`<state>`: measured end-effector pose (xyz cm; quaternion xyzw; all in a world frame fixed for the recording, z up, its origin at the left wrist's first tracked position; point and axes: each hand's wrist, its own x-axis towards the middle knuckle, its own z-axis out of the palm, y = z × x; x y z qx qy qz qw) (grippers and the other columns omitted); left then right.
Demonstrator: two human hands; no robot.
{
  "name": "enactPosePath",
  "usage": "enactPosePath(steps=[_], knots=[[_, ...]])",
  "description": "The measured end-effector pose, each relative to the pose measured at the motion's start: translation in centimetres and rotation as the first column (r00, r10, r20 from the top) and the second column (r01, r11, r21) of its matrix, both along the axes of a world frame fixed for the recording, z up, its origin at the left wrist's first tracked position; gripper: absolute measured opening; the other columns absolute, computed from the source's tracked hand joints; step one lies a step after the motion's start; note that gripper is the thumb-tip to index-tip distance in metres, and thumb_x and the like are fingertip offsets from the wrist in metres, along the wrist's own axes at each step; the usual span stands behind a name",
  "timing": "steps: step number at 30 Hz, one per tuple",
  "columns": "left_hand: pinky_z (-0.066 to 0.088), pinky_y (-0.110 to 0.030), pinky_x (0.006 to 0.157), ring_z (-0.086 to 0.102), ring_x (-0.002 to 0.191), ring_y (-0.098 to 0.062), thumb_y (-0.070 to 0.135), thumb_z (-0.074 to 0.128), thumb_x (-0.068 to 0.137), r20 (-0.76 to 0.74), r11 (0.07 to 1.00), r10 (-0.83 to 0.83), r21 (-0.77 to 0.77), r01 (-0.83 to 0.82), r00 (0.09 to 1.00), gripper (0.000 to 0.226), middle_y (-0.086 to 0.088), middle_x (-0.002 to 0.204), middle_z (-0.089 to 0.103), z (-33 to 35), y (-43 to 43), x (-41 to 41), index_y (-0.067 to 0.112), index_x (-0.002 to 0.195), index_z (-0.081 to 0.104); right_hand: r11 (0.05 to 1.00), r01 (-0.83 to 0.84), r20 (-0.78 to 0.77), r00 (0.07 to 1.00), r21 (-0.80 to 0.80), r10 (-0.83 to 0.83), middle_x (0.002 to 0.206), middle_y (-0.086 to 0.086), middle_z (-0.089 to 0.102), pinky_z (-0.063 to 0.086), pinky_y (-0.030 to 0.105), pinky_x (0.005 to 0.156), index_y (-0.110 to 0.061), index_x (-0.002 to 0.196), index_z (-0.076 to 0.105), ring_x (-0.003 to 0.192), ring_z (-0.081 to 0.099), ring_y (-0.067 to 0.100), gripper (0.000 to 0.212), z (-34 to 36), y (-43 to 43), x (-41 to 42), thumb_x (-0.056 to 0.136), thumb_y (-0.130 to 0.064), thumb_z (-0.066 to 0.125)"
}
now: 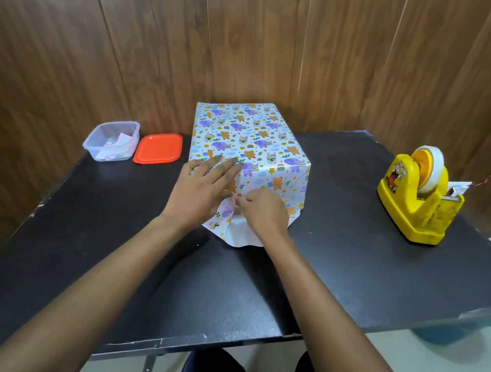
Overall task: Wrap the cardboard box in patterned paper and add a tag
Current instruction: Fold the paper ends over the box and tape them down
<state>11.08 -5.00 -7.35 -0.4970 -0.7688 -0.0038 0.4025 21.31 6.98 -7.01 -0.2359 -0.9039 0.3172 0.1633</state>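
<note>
The box (250,136) stands at the middle back of the black table (352,262), covered in white paper with a pattern of small animals. My left hand (203,186) lies flat with straight fingers on the box's near face and holds the paper down. My right hand (261,211) is beside it, with fingers curled, pinching a fold of the paper at the near face. A loose paper flap (237,234) hangs down onto the table under both hands. Its white underside shows.
A clear plastic tub (111,140) with small paper pieces stands at the back left, its orange lid (158,148) beside it. A yellow tape dispenser (417,196) sits at the right, a small tag with string (462,186) behind it. Wooden wall panels rise behind the table.
</note>
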Motion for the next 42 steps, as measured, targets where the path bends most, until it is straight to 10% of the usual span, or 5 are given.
enactPosePath(steps=[5, 9, 21, 30, 42], knots=[[0.036, -0.039, 0.100, 0.048, 0.126, -0.021, 0.049, 0.030, 0.093, 0.483, 0.995, -0.069, 0.102, 0.023, 0.873, 0.056, -0.002, 0.139, 0.050, 2.8, -0.7, -1.0, 0.015, 0.131, 0.054, 0.926, 0.274, -0.262, 0.903, -0.259, -0.341, 0.067, 0.006, 0.053, 0.031, 0.031, 0.056, -0.014, 0.057, 0.039, 0.068, 0.046, 0.021, 0.037, 2.0, 5.5, 2.9, 0.090, -0.025, 0.051], [0.016, -0.021, 0.107, 0.020, 0.142, -0.015, 0.036, 0.040, 0.099, 0.896, 0.928, -0.196, 0.301, -0.221, 0.399, 0.047, 0.000, 0.155, 0.019, 3.6, -0.5, -2.2, 0.015, 0.141, 0.041, 0.753, 0.378, -0.061, 0.874, -0.539, -0.483, 0.092, 0.008, 0.059, 0.048, 0.039, 0.084, -0.008, 0.084, 0.054, 0.083, 0.053, 0.025, 0.031, 0.0, 9.3, 3.0, 0.096, -0.035, 0.043], [0.049, -0.034, 0.091, 0.063, 0.106, -0.014, 0.014, 0.048, 0.095, 0.654, 0.637, -0.738, 0.593, -0.493, -0.166, 0.038, 0.002, 0.124, 0.063, 3.7, -2.1, -0.1, 0.020, 0.133, 0.052, 0.142, -0.029, -0.040, 0.996, -0.989, -0.078, 0.088, 0.004, 0.059, 0.042, 0.028, 0.071, -0.005, 0.096, 0.061, 0.080, 0.053, 0.014, 0.046, 3.7, 12.4, 3.6, 0.093, -0.046, 0.041], [0.052, -0.025, 0.073, 0.068, 0.089, -0.007, 0.044, 0.031, 0.100, 0.419, 0.615, -0.788, 0.569, -0.546, -0.451, 0.039, 0.006, 0.104, 0.071, 3.1, 3.4, 7.3, 0.024, 0.108, 0.064, 0.533, -0.544, -0.532, 0.824, -0.648, 0.194, 0.098, -0.003, 0.069, 0.047, 0.030, 0.086, -0.009, 0.112, 0.066, 0.087, 0.062, 0.009, 0.044, 14.8, 8.0, 7.1, 0.097, -0.041, 0.039], [0.040, -0.055, 0.099, 0.057, 0.084, -0.037, 0.014, 0.029, 0.100, 0.013, 0.177, -0.984, 0.235, -0.956, -0.179, 0.030, -0.021, 0.096, 0.057, -0.7, 2.9, 9.4, 0.001, 0.090, 0.054, 0.885, -0.424, 0.119, 0.905, 0.194, 0.408, 0.146, -0.014, 0.041, 0.021, 0.041, 0.113, -0.043, 0.134, 0.046, 0.138, 0.031, 0.010, 0.036, 7.7, 4.8, 3.2, 0.099, -0.042, 0.036]])
